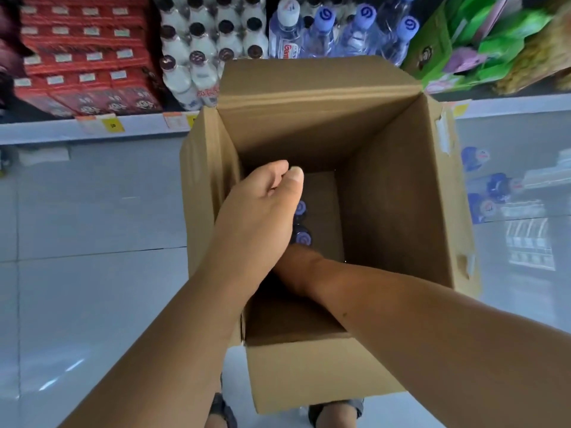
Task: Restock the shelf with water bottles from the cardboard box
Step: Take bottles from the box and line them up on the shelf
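Observation:
An open cardboard box (398, 193) stands on the floor in front of the shelf. Deep inside it, two blue bottle caps (301, 223) show at the bottom left. My left hand (262, 205) hovers over the box's left side with its fingers curled and thumb against the forefinger; I see nothing in it. My right forearm (309, 270) reaches down into the box from the right. Its hand is hidden under my left wrist. Water bottles with blue caps (343, 32) stand on the shelf behind the box.
White bottles with dark caps (210, 47) and red cartons (83, 57) fill the shelf to the left; green packs (482, 41) lie to the right. The shelf edge (92, 128) carries price tags. Glossy floor tiles surround the box. My sandalled feet (222, 412) are just behind it.

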Action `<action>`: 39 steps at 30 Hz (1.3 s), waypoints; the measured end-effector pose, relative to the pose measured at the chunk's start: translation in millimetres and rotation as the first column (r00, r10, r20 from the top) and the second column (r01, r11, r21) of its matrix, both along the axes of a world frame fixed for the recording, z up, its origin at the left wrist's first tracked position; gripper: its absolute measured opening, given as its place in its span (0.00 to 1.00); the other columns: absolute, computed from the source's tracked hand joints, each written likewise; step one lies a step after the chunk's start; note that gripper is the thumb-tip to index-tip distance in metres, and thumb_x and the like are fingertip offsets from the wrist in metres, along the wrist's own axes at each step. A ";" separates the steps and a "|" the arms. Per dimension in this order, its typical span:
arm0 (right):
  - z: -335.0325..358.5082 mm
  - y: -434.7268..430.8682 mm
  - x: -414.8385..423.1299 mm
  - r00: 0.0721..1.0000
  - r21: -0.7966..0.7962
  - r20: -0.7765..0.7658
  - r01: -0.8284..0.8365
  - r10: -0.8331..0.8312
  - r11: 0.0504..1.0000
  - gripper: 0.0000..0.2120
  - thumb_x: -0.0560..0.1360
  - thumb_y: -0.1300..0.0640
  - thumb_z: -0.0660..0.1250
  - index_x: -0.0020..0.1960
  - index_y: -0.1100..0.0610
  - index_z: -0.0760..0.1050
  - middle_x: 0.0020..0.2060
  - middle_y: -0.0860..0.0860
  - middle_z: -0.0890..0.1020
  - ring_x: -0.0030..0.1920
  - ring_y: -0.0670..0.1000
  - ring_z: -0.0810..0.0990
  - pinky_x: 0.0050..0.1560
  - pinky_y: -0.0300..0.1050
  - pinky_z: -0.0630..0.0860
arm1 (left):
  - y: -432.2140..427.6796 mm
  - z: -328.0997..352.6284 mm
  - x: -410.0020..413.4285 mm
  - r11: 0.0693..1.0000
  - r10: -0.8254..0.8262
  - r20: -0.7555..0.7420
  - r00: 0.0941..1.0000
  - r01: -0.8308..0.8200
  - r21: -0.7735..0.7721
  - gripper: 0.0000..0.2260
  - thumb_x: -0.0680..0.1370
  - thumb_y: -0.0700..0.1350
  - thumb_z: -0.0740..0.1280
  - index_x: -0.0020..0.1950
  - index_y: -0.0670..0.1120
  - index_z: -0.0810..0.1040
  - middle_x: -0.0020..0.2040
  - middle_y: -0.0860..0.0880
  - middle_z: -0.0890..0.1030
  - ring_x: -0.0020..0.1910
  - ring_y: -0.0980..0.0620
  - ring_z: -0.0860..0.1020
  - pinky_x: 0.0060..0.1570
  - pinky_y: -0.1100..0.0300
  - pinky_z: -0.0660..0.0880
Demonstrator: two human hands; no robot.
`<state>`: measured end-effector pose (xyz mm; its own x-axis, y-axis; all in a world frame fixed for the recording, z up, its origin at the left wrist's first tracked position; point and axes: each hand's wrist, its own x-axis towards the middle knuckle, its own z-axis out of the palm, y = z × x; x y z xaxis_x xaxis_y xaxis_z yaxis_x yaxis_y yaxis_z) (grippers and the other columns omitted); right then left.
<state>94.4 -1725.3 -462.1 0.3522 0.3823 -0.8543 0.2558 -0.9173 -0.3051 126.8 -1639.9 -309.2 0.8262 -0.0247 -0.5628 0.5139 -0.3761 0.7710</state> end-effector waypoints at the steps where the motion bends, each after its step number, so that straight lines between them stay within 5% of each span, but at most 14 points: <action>1: 4.7 -2.5 -1.4 1.000 0.000 0.014 0.020 -0.020 1.000 0.18 0.81 0.61 0.59 0.71 0.59 0.70 0.69 0.60 0.72 0.67 0.61 0.73 0.67 0.54 0.71 | -0.2 -0.5 0.4 1.000 0.003 0.004 1.000 -0.003 0.003 0.16 0.81 0.54 0.62 0.68 0.57 0.74 0.60 0.62 0.77 0.59 0.65 0.74 0.65 0.60 0.69; 9: 119.9 -25.2 -5.9 0.906 0.165 0.310 0.246 -0.287 0.955 0.17 0.72 0.55 0.66 0.61 0.55 0.73 0.55 0.58 0.75 0.52 0.61 0.77 0.50 0.52 0.78 | -2.0 31.5 -10.9 0.998 -0.051 -0.008 0.999 0.052 0.038 0.18 0.79 0.44 0.64 0.68 0.55 0.75 0.65 0.56 0.79 0.63 0.57 0.76 0.67 0.51 0.71; 14: 253.5 -48.1 -2.0 0.737 0.367 0.473 0.333 -0.483 0.869 0.15 0.70 0.50 0.60 0.50 0.56 0.77 0.45 0.57 0.76 0.42 0.62 0.77 0.43 0.51 0.77 | 10.0 105.9 -15.6 0.981 -0.177 -0.034 0.984 0.179 0.070 0.27 0.75 0.30 0.61 0.69 0.53 0.74 0.64 0.54 0.77 0.63 0.57 0.75 0.52 0.67 0.72; 16: 319.5 -55.7 3.8 0.673 0.441 0.492 0.355 -0.553 0.824 0.16 0.65 0.48 0.59 0.45 0.55 0.79 0.41 0.54 0.76 0.40 0.59 0.78 0.40 0.49 0.76 | 14.1 146.7 -16.5 0.968 -0.248 -0.014 0.969 0.248 0.026 0.28 0.74 0.29 0.62 0.70 0.53 0.73 0.64 0.52 0.76 0.58 0.62 0.76 0.54 0.64 0.74; 20: 474.7 -66.8 13.0 0.571 0.510 0.536 0.368 -0.622 0.778 0.12 0.63 0.49 0.64 0.43 0.49 0.80 0.38 0.47 0.77 0.39 0.47 0.75 0.40 0.44 0.73 | 17.7 251.0 -9.0 0.887 -0.459 0.074 0.885 0.461 -0.023 0.34 0.71 0.36 0.70 0.73 0.60 0.67 0.62 0.62 0.76 0.47 0.74 0.73 0.42 0.81 0.70; 24: 646.0 -66.3 10.9 0.493 0.527 0.623 0.309 -0.607 0.792 0.09 0.65 0.57 0.69 0.45 0.52 0.81 0.35 0.47 0.79 0.37 0.45 0.74 0.33 0.36 0.70 | 22.1 380.5 4.8 0.816 -0.549 0.252 0.797 0.576 -0.045 0.34 0.66 0.49 0.74 0.71 0.61 0.69 0.62 0.59 0.79 0.59 0.59 0.79 0.60 0.49 0.77; 27: 771.9 -63.0 3.3 0.466 0.532 0.638 0.309 -0.613 0.789 0.08 0.68 0.58 0.68 0.46 0.50 0.79 0.25 0.38 0.77 0.27 0.37 0.74 0.24 0.29 0.67 | 26.6 484.9 12.1 0.781 -0.543 0.392 0.743 0.618 -0.089 0.33 0.66 0.52 0.77 0.69 0.59 0.71 0.64 0.60 0.78 0.65 0.59 0.75 0.66 0.48 0.71; 30: 879.2 -54.8 -5.2 0.355 0.556 0.703 0.268 -0.617 0.787 0.07 0.69 0.57 0.67 0.46 0.51 0.81 0.21 0.36 0.73 0.22 0.40 0.70 0.21 0.29 0.63 | 31.1 580.5 13.3 0.743 -0.510 0.520 0.685 0.656 -0.135 0.26 0.71 0.45 0.77 0.65 0.60 0.73 0.60 0.62 0.80 0.62 0.59 0.77 0.66 0.47 0.72; 35: 992.3 -41.6 -15.9 0.148 0.598 0.758 0.231 -0.635 0.767 0.09 0.73 0.55 0.68 0.52 0.53 0.83 0.26 0.41 0.72 0.23 0.35 0.71 0.25 0.26 0.65 | 41.0 693.0 12.0 0.659 -0.432 0.627 0.648 0.701 -0.271 0.30 0.73 0.45 0.74 0.71 0.54 0.65 0.61 0.59 0.81 0.62 0.55 0.79 0.63 0.51 0.74; 37: 1008.1 -42.0 -17.3 0.048 0.703 0.688 0.206 -0.724 0.681 0.17 0.76 0.47 0.68 0.62 0.51 0.79 0.35 0.41 0.77 0.29 0.34 0.75 0.31 0.26 0.68 | 45.1 721.4 17.7 0.633 -0.409 0.634 0.656 0.705 -0.321 0.30 0.71 0.48 0.73 0.71 0.52 0.66 0.60 0.53 0.82 0.61 0.53 0.80 0.60 0.53 0.74; 39: 1005.5 -45.4 -21.2 0.014 0.836 0.522 0.192 -0.853 0.514 0.24 0.76 0.38 0.64 0.68 0.46 0.74 0.51 0.43 0.82 0.46 0.38 0.80 0.48 0.39 0.79 | 46.4 743.8 24.1 0.591 -0.352 0.649 0.674 0.698 -0.404 0.29 0.69 0.50 0.76 0.68 0.51 0.70 0.55 0.50 0.84 0.58 0.51 0.81 0.54 0.56 0.74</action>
<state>73.2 -1770.6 543.3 0.9166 -0.1796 0.3573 0.1266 -0.7173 -0.6852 150.9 -1593.5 434.6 0.6758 -0.7139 0.1835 -0.1021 0.1558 0.9825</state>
